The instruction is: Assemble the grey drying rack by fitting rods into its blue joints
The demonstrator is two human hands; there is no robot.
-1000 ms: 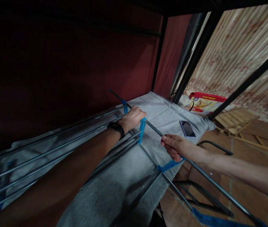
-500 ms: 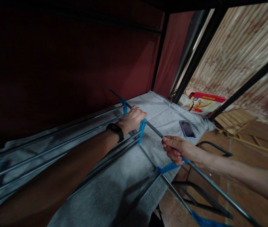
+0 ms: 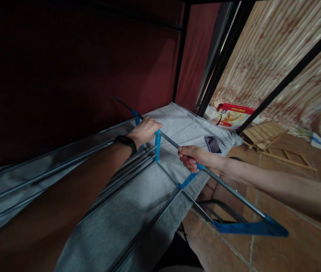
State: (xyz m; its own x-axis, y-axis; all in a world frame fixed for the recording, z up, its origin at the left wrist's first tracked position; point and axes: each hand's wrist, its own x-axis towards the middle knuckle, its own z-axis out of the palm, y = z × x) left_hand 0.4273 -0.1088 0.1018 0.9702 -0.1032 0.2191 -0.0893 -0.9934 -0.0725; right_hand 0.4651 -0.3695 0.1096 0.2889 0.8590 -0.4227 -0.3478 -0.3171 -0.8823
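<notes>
A metal rack of grey tubes with blue plastic joints [image 3: 157,145] lies over a grey cloth [image 3: 126,215]. My left hand [image 3: 145,130], with a black band on its wrist, is closed around the rack's upper tube, between two blue joints. Further along the same tube [image 3: 169,139], my right hand [image 3: 191,155] grips it just beside another blue joint [image 3: 190,180]. Past my right hand the tube slopes down to a blue triangular end piece [image 3: 251,227] hanging over the floor. My left forearm hides part of the rack's parallel bars.
A phone [image 3: 214,144] lies on the cloth near its far right corner. Black metal posts [image 3: 219,56] stand behind, beside a dark red panel [image 3: 137,68]. On the tiled floor are a red and yellow box [image 3: 235,115], a wooden slatted piece [image 3: 265,134] and a dark metal frame.
The whole view has shifted, so things sit further left and higher. Both hands keep their hold on the tube. The blue end piece at lower right has come fully into view.
</notes>
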